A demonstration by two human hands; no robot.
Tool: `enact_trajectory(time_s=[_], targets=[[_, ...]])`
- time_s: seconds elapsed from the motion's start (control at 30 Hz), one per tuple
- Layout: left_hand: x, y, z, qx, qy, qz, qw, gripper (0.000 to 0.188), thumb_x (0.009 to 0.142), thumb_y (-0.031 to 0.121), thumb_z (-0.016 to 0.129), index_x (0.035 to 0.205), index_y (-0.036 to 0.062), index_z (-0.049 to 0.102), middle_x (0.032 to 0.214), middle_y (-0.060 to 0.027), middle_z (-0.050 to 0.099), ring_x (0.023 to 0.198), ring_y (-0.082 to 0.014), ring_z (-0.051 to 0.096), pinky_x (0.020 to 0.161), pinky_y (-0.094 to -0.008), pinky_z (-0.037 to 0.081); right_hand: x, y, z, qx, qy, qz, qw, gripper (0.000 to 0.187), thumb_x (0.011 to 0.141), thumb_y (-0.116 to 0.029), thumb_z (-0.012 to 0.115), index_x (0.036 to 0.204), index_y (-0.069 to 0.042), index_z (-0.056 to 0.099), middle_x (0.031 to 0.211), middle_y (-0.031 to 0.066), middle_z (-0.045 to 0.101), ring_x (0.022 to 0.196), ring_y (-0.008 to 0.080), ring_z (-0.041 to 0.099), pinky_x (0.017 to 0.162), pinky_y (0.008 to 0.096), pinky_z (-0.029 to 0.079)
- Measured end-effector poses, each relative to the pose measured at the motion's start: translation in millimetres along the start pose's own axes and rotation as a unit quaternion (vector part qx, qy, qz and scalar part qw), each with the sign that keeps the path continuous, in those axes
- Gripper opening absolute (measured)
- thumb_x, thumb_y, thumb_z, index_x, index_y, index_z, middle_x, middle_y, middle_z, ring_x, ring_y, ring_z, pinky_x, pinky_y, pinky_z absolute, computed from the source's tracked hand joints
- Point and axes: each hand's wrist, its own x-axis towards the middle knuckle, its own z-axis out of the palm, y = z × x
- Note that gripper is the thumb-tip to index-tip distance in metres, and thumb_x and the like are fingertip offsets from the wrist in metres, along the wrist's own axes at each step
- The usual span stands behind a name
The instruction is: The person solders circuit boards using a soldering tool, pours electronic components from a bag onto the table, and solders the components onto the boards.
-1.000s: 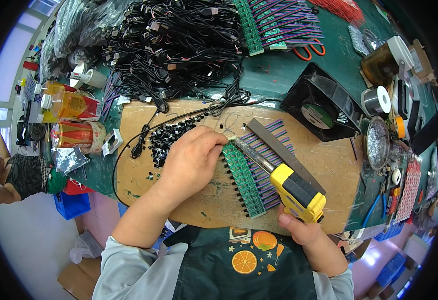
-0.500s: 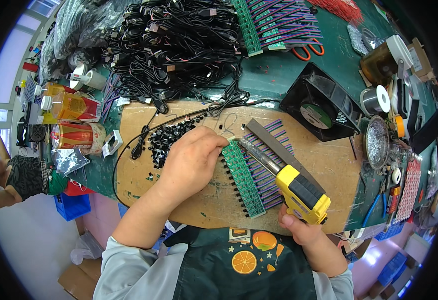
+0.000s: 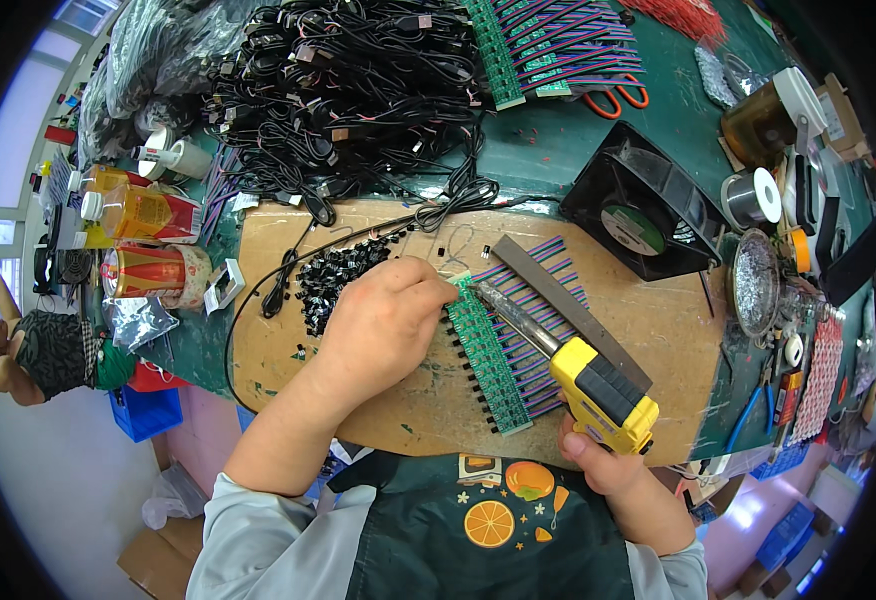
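My right hand (image 3: 603, 458) is wrapped round the handle of a yellow and black soldering gun (image 3: 603, 395). Its metal tip reaches the upper end of a green circuit board panel (image 3: 488, 365). My left hand (image 3: 383, 318) is closed in a pinch at that panel's upper left edge; whatever sits between the fingertips is hidden. Small black parts line the panel's left side, and coloured ribbon wires (image 3: 548, 375) run off its right. A flat grey bar (image 3: 573, 313) lies across those wires. Left of the panel is a pile of small black components (image 3: 330, 280).
A brown work board (image 3: 288, 375) lies under everything. Behind it is a heap of black cables (image 3: 348, 100), with more wired panels (image 3: 503, 60) beside it. To the right stand a black fan (image 3: 638, 205), a solder spool (image 3: 750, 200) and a round metal dish (image 3: 755, 285). Bottles (image 3: 148, 213) stand left.
The soldering gun has shifted very slightly up and left, its tip still at the panel's upper end. My left hand stays nearly in place. A person at the far left has moved an arm.
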Motion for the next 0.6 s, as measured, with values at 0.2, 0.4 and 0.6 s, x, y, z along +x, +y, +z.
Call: enact_trajectory(time_s=[0.2,0.4,0.6], targets=[[-1.6,-1.3,0.3,0.009,0.006,0.023,1.000,0.014,0.076,-0.001,0.067,0.089,0.0050,0.069,0.088,-0.0083,0.065,0.080,-0.0284,0.065,0.069,-0.0364,0.053,1.2,1.0,0.6,-0.021,-0.002,-0.020,1.000,0.033,0.082,-0.004,0.070,0.113,0.000,0.060,0.082,0.0037,0.061,0.072,0.0118,0.057,0.064,0.0281,0.047],[-2.2,-3.6,0.7,0.029,-0.001,0.054,0.998,0.018,0.073,-0.001,0.066,0.090,0.0049,0.069,0.088,-0.0078,0.063,0.079,-0.0276,0.064,0.068,-0.0360,0.053,1.3,7.1,-0.3,-0.056,-0.022,-0.032,0.998,0.047,0.083,-0.014,0.068,0.122,0.003,0.049,0.070,0.0051,0.054,0.058,0.0116,0.049,0.053,0.0252,0.038],[-1.8,-3.3,0.1,0.030,-0.002,0.065,0.997,0.019,0.073,-0.001,0.066,0.091,0.0049,0.068,0.088,-0.0078,0.062,0.079,-0.0275,0.063,0.068,-0.0359,0.053,1.9,7.9,0.4,-0.063,-0.021,-0.041,0.997,0.042,0.084,-0.014,0.068,0.118,0.002,0.050,0.070,0.0044,0.054,0.059,0.0110,0.049,0.053,0.0249,0.038]])
